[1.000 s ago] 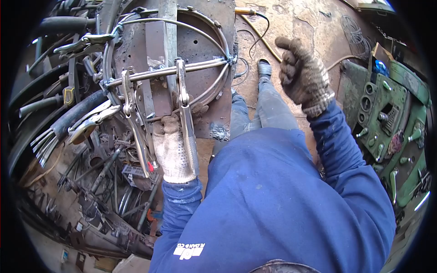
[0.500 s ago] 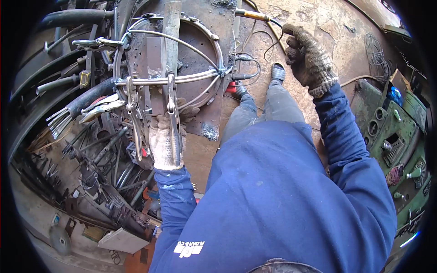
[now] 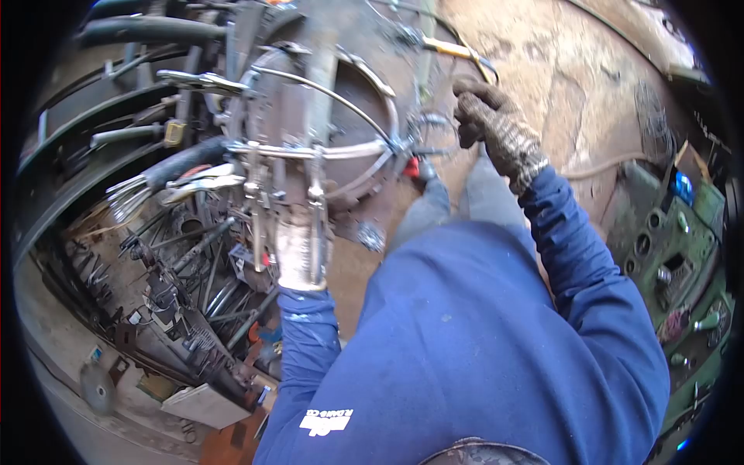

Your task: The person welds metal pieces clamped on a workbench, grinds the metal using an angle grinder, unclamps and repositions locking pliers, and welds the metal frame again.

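My left hand, in a pale work glove, lies at the near edge of the metal table, under the round metal frame. Its fingers are hidden behind locking pliers clamped to the frame's crossbar. A second pair of locking pliers hangs just left of it. Gloved and brown, my right hand is raised right of the table with curled fingers; nothing can be made out in it. Beyond it lies a yellow-handled tool with a cable. The view is blurred.
Metal rods and scrap crowd the left side. More pliers are clamped at the frame's left. A green machine with knobs stands at the right. Coiled wire lies on the floor, and a red object is beside the table.
The view has shifted, so the frame and table sit further right and lower than half a second ago. My right hand has come down and left, nearer the table. My left hand stays under the frame.
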Demonstrator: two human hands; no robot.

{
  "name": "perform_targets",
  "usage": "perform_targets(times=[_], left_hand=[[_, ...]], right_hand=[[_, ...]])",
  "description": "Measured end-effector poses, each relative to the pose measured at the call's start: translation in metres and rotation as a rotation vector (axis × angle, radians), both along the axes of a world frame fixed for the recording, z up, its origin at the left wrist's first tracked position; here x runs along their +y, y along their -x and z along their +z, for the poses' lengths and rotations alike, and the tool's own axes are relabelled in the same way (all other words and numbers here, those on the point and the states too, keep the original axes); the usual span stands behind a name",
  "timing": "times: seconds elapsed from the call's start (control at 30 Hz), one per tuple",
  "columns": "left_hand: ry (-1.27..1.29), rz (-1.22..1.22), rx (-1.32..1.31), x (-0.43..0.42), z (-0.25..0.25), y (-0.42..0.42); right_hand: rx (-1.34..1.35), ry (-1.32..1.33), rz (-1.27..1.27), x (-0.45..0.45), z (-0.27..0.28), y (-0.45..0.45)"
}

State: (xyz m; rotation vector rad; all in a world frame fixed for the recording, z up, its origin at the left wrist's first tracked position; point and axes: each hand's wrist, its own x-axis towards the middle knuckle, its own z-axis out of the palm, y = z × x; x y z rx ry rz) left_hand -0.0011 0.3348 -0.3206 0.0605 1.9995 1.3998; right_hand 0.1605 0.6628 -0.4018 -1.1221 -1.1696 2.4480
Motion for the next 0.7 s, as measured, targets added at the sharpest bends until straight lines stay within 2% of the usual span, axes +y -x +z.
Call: perform_targets(times=[0.07,0.1,0.13,0.2,0.23,0.3,0.33,0.37,0.43,0.47,0.5,0.57,0.63,0.67,0.7], left_hand=[[-0.081,0.021,0.073,-0.003,-0.008,-0.001],[-0.262,0.177,-0.072,0.012,-0.002,-0.007],[-0.202,0.031,0.025,0.008,-0.007,-0.007],[-0.119,0.020,-0.001,0.021,0.008,-0.008],[-0.110,0.143,-0.132,0.038,0.029,-0.013],[-0.214,0.168,-0.164,0.033,0.014,-0.013],[-0.100,0.160,-0.158,0.038,0.023,-0.011],[-0.077,0.141,-0.112,0.040,0.021,-0.011],[-0.073,0.191,-0.295,0.041,0.034,-0.011],[-0.113,0.143,-0.289,0.036,0.030,-0.009],[0.062,0.102,-0.295,0.025,0.015,-0.006],[-0.233,0.279,-0.374,0.033,0.023,-0.017],[-0.245,0.103,-0.229,0.033,0.012,-0.011],[-0.088,0.117,-0.227,0.042,0.036,-0.011],[-0.091,0.102,-0.231,0.038,0.020,-0.010]], right_hand=[[0.034,-0.049,-0.011,0.013,0.016,0.025],[0.173,-0.104,-0.019,0.021,0.028,0.042],[0.176,-0.184,-0.011,0.030,0.043,0.063],[0.266,-0.327,-0.006,0.044,0.077,0.105],[0.314,-0.383,0.004,0.050,0.096,0.129],[0.378,-0.658,0.071,0.058,0.138,0.179],[0.389,-0.696,0.120,0.059,0.162,0.203],[0.420,-0.818,0.130,0.061,0.173,0.231],[0.408,-1.050,0.269,0.073,0.188,0.290],[0.367,-1.115,0.275,0.074,0.193,0.318],[0.324,-1.178,0.279,0.073,0.198,0.342],[0.196,-1.178,0.403,0.077,0.208,0.385],[0.176,-1.215,0.415,0.077,0.221,0.418],[0.213,-1.167,0.465,0.078,0.230,0.426],[0.248,-1.115,0.517,0.076,0.236,0.435]])
